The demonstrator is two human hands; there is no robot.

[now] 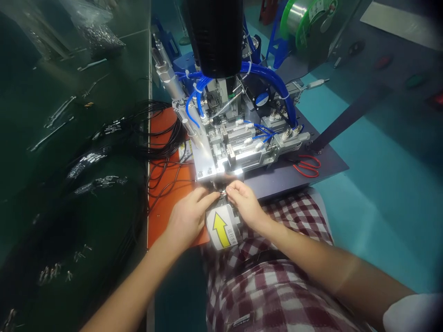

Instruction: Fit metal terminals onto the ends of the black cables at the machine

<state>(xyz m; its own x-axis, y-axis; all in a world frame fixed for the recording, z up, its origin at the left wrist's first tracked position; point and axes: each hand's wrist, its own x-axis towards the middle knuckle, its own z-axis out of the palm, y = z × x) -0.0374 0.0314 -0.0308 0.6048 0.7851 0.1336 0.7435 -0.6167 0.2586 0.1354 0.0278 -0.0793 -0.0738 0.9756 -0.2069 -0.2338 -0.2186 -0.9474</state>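
Observation:
My left hand [188, 216] and my right hand [245, 205] meet at the front of a metal machine [242, 150] fitted with blue air tubes. The fingers of both are pinched together, their tips close to each other. Between them shows a small shiny metal piece [223, 193], too small to name and partly covered by the fingertips. Just below the hands sits a white plate [213, 240] with a yellow arrow printed on it. A black cylindrical housing [218, 37] hangs over the machine.
Black cables [166, 143] run over an orange board [161, 221] at left. On the dark green surface [104, 240] lie several small metal parts and a plastic bag of parts [100, 34]. Red-handled cutters [308, 166] rest right of the machine; a green wire spool [297, 18] stands behind.

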